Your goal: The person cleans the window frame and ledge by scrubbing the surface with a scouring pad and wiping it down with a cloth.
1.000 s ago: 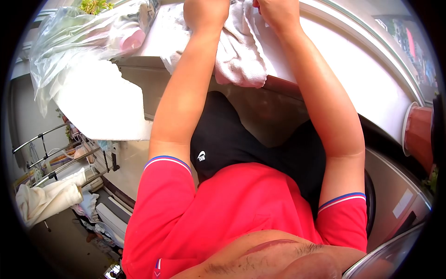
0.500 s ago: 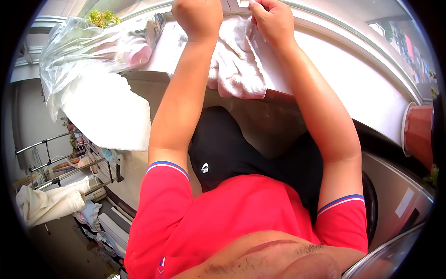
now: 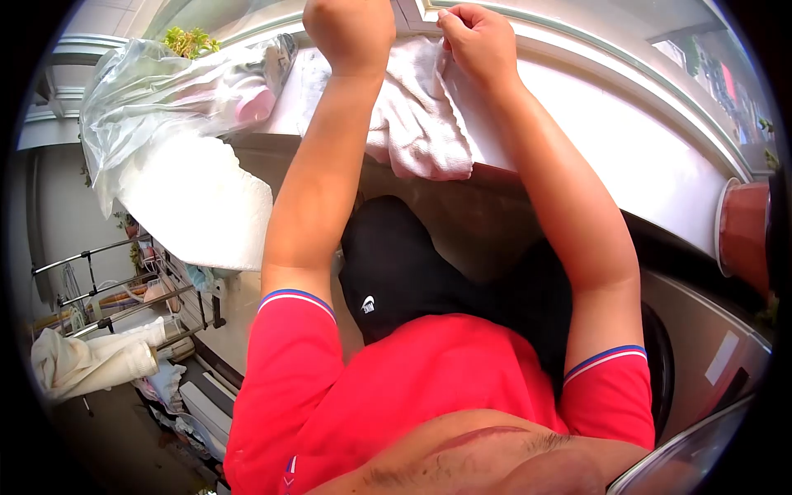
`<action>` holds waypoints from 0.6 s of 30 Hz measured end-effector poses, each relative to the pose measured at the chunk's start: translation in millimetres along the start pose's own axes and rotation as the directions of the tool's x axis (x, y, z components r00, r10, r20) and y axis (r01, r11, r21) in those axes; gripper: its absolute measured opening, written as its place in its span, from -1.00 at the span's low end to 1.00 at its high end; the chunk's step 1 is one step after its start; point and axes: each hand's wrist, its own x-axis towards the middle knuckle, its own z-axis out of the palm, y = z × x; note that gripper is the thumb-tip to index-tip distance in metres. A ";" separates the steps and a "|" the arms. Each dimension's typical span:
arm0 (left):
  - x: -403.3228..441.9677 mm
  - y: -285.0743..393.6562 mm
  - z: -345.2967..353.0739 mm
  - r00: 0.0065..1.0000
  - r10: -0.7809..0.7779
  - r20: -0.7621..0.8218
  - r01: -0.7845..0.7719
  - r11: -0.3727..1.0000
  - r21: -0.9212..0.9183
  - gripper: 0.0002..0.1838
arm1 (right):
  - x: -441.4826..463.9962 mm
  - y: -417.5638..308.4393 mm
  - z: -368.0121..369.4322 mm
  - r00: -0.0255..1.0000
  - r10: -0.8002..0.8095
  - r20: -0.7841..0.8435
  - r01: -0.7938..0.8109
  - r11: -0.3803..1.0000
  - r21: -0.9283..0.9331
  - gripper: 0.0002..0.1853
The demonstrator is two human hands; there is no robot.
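Both arms reach up to the window above the white sill [image 3: 577, 124]. My left hand [image 3: 351, 35] is a closed fist at the top edge of the view, its fingertips turned away; anything inside it is hidden. My right hand [image 3: 483, 43] is closed in a pinch beside the white window frame [image 3: 544, 29], thumb against the curled fingers. What it pinches, if anything, is too small to make out. Between and below the hands, a whitish-pink cloth [image 3: 425, 124] with a waffle-like texture lies rumpled on the sill and hangs over its front edge.
To the left are a clear plastic bag [image 3: 136, 99], a pink cup-like item [image 3: 254, 105] and a large white block-like object [image 3: 198, 206]. A reddish-brown pot [image 3: 742, 235] stands at the right end. Lower left is a metal rack [image 3: 91, 285] with a cream cloth [image 3: 91, 363].
The view has shifted slightly, so the sill and its items sit a little lower. My right hand has moved slightly down and left relative to the view; both hands stay closed.
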 end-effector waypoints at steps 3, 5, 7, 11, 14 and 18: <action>12.2 9.7 -5.4 0.978 0.177 -0.110 -0.169 0.983 0.074 -0.83 | -5.1 -4.0 0.2 0.999 0.035 0.000 -0.035 0.999 0.020 -0.66; -2.3 -17.1 10.0 0.986 0.148 -0.076 -0.141 0.985 0.098 -0.79 | -4.1 -4.2 -2.3 0.998 0.063 -0.013 -0.063 0.997 0.036 -0.66; -20.2 -29.5 13.0 0.998 0.065 -0.001 -0.065 0.993 0.096 -0.77 | -2.0 1.9 -1.5 0.999 0.001 -0.032 -0.002 0.999 -0.045 -0.66; -29.7 -26.9 4.4 0.990 -0.028 0.139 0.022 0.999 0.045 -0.75 | -3.6 5.7 5.4 0.999 -0.032 0.008 0.033 0.995 -0.098 -0.67; 9.0 5.6 -6.9 0.997 -0.075 -0.021 0.075 0.997 0.013 -0.77 | -5.7 3.4 2.1 0.999 -0.032 0.019 0.034 0.994 -0.106 -0.67; 3.1 -15.8 2.0 0.982 0.172 -0.078 -0.165 0.982 0.091 -0.74 | -2.1 4.6 4.9 0.996 -0.081 -0.020 0.078 0.990 -0.116 -0.67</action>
